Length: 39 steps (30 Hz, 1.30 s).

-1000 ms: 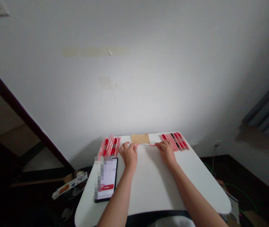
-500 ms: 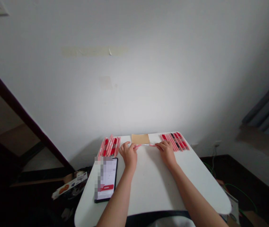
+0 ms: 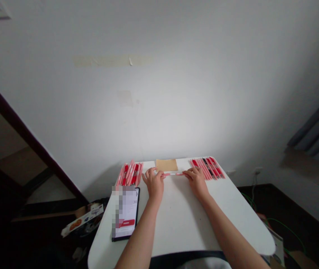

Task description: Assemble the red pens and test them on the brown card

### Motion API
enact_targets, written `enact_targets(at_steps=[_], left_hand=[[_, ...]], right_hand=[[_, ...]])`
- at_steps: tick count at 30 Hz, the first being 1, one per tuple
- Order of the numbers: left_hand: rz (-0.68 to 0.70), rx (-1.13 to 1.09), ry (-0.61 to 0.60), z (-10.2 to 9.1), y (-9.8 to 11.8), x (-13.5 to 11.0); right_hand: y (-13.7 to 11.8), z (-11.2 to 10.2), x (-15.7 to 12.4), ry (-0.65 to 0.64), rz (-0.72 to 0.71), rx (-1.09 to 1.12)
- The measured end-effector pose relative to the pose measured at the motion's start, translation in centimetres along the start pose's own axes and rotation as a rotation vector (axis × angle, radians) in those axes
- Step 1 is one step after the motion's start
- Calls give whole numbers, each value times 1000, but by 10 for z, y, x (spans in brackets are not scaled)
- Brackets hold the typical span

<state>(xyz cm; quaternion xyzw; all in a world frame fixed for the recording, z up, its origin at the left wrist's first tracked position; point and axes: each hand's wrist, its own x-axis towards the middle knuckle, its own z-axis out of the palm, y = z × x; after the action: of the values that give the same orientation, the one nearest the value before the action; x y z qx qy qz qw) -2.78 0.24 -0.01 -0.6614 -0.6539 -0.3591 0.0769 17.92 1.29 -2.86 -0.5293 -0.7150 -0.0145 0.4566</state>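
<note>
A thin pink pen (image 3: 173,174) is held level between both hands, just above the far part of the white table (image 3: 181,224). My left hand (image 3: 155,183) pinches its left end and my right hand (image 3: 196,180) pinches its right end. A heap of pink and red pens (image 3: 129,174) lies to the left of my left hand. A neat row of pink, red and black pens (image 3: 207,167) lies beside my right hand. A small brown card (image 3: 166,164) lies flat just behind the held pen.
A phone (image 3: 126,218) with a lit screen lies at the table's left edge. The white wall stands right behind the table. A box (image 3: 82,220) and clutter sit on the dark floor to the left, cables on the floor at right.
The two hands have drawn a little closer, and the pen between them now looks joined and straighter than a second ago.
</note>
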Motion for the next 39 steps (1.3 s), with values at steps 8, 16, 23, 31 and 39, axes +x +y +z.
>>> enact_targets(at_steps=[8, 16, 23, 31, 39], left_hand=[[29, -1, -25, -2, 2, 0], [47, -33, -63, -5, 9, -2], [76, -70, -69, -3, 11, -3], [79, -89, -100, -4, 12, -3], [106, -80, -94, 0, 11, -5]], right_hand=[[-3, -2, 0, 10, -7, 5], [-9, -2, 0, -12, -32, 16], [-11, -2, 0, -27, -56, 23], [-9, -1, -1, -38, -70, 42], [-7, 0, 0, -44, -74, 69]])
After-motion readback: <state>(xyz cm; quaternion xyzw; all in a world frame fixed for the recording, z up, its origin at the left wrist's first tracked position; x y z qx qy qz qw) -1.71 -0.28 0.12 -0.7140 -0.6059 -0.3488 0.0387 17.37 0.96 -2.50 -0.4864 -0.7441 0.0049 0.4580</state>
